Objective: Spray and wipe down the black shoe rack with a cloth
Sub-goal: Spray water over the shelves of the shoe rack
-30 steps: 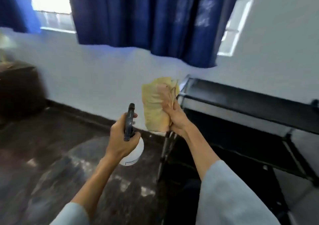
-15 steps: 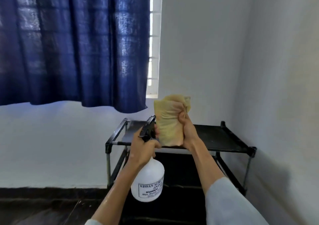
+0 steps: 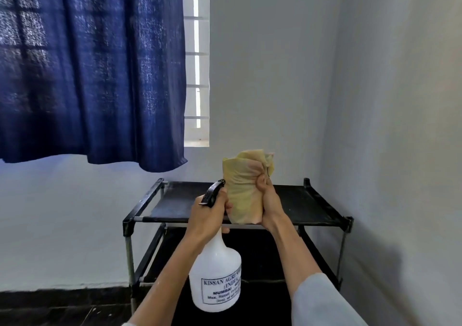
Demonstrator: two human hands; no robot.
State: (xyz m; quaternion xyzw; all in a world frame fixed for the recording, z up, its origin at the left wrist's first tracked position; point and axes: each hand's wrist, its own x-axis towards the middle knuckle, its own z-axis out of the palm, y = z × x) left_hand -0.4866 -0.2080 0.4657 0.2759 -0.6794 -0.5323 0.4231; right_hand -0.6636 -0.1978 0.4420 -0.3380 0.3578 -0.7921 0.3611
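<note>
I look down from the head view at the black two-tier shoe rack with fabric shelves and metal legs (image 3: 295, 203), which stands in the corner of the room against the pale back wall, with the side wall just beside its right end. My left hand (image 3: 208, 215) is in front of the rack's top shelf, near its front rail, with the fingers curled round the neck of the white plastic spray bottle with a black trigger head (image 3: 216, 275); the black trigger head sticks up above the knuckles and points toward the rack, and the bottle's round body hangs below the hand, in front of the rack's lower tier, its printed label facing me. My right hand (image 3: 268, 200) is just beside the left one, also in front of the top shelf, and it grips a bunched, crumpled yellow cloth (image 3: 243, 188), the fingers clamped into its folds. The cloth stands upright above the rack's front rail and touches the bottle's trigger head on its left side. Above and to the left of the rack, a dark blue curtain (image 3: 92, 70) hangs over a barred window (image 3: 196, 60).
</note>
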